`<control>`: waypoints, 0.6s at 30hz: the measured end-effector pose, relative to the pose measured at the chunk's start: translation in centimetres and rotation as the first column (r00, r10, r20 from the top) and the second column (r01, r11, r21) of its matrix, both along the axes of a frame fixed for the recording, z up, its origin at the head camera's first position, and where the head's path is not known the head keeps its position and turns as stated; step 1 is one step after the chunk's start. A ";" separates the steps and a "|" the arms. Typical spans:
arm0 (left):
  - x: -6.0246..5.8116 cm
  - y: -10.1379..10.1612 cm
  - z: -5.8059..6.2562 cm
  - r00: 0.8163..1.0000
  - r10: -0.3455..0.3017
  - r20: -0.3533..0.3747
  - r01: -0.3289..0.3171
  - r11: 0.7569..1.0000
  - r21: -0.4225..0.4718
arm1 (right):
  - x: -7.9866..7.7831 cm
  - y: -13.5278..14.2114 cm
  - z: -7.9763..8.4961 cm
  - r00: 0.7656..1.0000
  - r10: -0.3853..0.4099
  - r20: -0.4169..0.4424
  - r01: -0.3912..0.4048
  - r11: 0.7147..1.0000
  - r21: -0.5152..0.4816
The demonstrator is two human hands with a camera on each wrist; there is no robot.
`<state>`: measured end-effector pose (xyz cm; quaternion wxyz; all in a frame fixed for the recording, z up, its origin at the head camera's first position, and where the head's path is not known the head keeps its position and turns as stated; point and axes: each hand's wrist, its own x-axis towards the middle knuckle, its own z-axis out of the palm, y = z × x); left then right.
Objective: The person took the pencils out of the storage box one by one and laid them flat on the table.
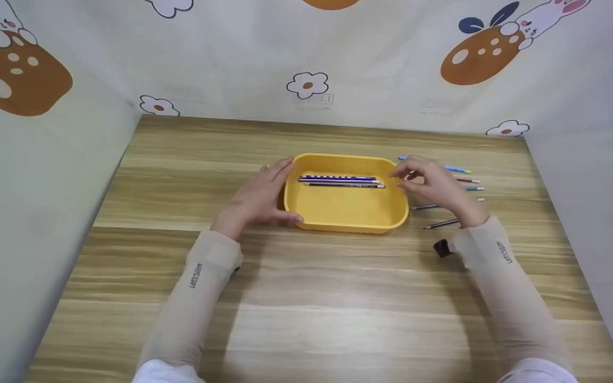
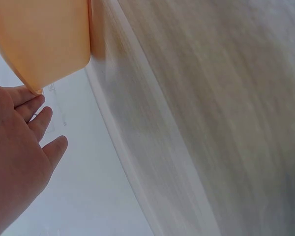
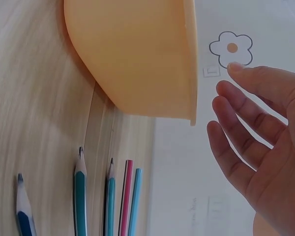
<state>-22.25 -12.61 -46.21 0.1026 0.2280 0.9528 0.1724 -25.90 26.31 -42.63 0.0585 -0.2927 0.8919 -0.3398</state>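
Note:
A yellow plastic tray (image 1: 344, 210) stands on the table with several dark purple pencils (image 1: 341, 181) lying side by side in it. My left hand (image 1: 256, 199) rests against its left end, fingers fairly straight along the rim and thumb at the front corner. In the left wrist view, fingertips touch the rim of the tray (image 2: 44, 39). Over the tray's right end is my right hand (image 1: 434, 183), fingers loosely bent; the right wrist view shows nothing in the hand (image 3: 260, 142). Several pencils lie on the table to the right, among them a green pencil (image 3: 80, 201), partly hidden under that hand.
The wooden table (image 1: 306, 298) meets patterned cloth walls (image 1: 232, 64) at the back and sides. A blue pen-like stick (image 1: 456, 169) lies farthest back among the loose pencils. A small black object (image 1: 442, 248) sits at the right cuff.

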 end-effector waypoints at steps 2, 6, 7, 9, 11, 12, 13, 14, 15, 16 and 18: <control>0.0 0.0 0.0 1.000 0.001 0.004 -0.001 1.000 0.000 | 0.0 -0.3 -0.1 1.000 0.002 0.003 -0.002 1.000 0.000; 0.0 0.0 0.1 1.000 0.003 0.005 -0.003 1.000 0.000 | 0.1 -0.8 -0.1 1.000 0.008 0.023 -0.008 1.000 -0.014; 0.0 0.0 0.1 1.000 0.003 0.004 -0.003 1.000 -0.001 | 0.1 -1.0 -0.2 1.000 0.010 0.026 -0.010 1.000 -0.014; 0.0 0.0 0.1 1.000 0.002 0.003 -0.002 1.000 -0.004 | 0.1 -1.3 -0.3 0.999 0.017 0.030 -0.016 1.000 -0.013; 0.0 0.1 0.1 1.000 0.001 0.000 -0.001 1.000 -0.007 | 0.1 -1.7 -0.4 0.999 0.023 0.027 -0.023 1.000 -0.008; 0.0 0.1 0.1 1.000 0.001 -0.002 -0.001 1.000 -0.009 | 0.1 -1.8 -0.4 0.999 0.026 0.024 -0.026 1.000 -0.007; 0.0 0.1 0.1 1.000 0.002 -0.004 -0.002 1.000 -0.009 | 0.1 -2.0 -0.4 0.999 0.030 0.021 -0.030 1.000 -0.007; 0.0 0.1 0.1 1.000 0.002 -0.005 -0.002 1.000 -0.009 | 0.1 -2.2 -0.5 0.999 0.031 0.019 -0.031 1.000 -0.004; 0.0 0.1 0.1 1.000 0.002 -0.007 -0.003 1.000 -0.009 | 0.1 -2.3 -0.5 0.999 0.032 0.016 -0.032 0.999 -0.001; 0.0 0.1 0.1 1.000 0.003 -0.007 -0.003 1.000 -0.008 | 0.1 -2.5 -0.6 0.999 0.032 0.014 -0.032 0.999 0.005; 0.1 0.0 0.1 1.000 0.001 -0.006 -0.002 1.000 -0.011 | 0.1 -2.8 -0.7 0.999 0.030 0.015 -0.031 0.999 0.018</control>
